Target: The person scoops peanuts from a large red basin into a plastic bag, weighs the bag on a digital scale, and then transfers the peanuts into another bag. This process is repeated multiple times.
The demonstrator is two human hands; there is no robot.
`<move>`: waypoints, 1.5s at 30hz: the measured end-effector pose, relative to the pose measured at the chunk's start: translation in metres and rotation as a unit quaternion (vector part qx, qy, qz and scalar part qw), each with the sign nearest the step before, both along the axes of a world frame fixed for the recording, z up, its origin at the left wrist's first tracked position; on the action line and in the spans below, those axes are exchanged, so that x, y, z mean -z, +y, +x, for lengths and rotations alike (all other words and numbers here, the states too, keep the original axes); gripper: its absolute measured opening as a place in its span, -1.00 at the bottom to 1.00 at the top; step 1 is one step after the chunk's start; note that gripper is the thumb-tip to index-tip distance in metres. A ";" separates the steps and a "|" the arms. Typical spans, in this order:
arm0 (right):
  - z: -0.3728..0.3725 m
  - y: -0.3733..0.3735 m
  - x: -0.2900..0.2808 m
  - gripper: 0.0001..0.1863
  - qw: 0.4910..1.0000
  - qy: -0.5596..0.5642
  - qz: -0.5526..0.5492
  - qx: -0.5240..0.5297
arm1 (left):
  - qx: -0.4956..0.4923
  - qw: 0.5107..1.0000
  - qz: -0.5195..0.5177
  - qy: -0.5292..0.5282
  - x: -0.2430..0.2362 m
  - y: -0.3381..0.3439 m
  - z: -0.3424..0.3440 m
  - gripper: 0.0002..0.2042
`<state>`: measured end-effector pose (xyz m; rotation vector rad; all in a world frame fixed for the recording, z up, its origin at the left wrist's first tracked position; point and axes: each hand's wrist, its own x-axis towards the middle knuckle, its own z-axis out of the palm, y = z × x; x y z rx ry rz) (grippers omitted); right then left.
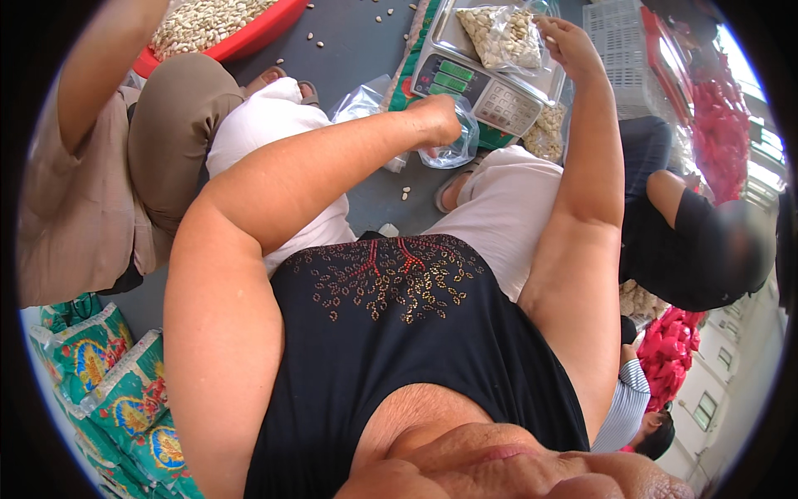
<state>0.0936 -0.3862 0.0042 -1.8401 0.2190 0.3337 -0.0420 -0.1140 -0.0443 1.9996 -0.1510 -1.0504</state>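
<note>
Two hands are at work. The right hand (565,43) is nearly closed, its fingertips pinching the edge of one seed bag (499,37). The left hand (439,121) is curled in against a clear bag (459,150); its fingertips are hidden, so whether it grips cannot be told.

The seed bag lies on the plate of the one scale (499,98), which has three green readouts (453,76) and a keypad. The bag is see-through, plump and slanted, with loose film at its upper end; the seeds inside are pale cream, smooth and oval.

A second filled bag (544,135) sits just beside the scale's near right corner. Two seeds (406,195) lie on the floor between the person's feet.

Farther out are one red basin (287,23) heaped with seeds, a white crate (611,41), several green sacks (125,391), and three other people: one in brown trousers (179,125), one in a dark shirt (665,258), one in a striped shirt (623,397).
</note>
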 end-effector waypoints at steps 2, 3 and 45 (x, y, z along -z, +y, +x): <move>-0.027 0.010 -0.019 -0.72 0.994 0.031 -0.033 -0.097 | -0.008 1.000 -0.012 0.021 0.005 -0.002 0.001 -0.72; -0.040 0.020 -0.025 -0.73 0.986 0.047 -0.066 -0.146 | -0.013 0.999 -0.020 0.033 0.008 -0.001 0.003 -0.72; 0.029 0.003 0.036 -0.75 0.993 -0.017 -0.109 -0.048 | -0.132 0.984 -0.056 0.108 0.037 -0.011 0.000 -0.87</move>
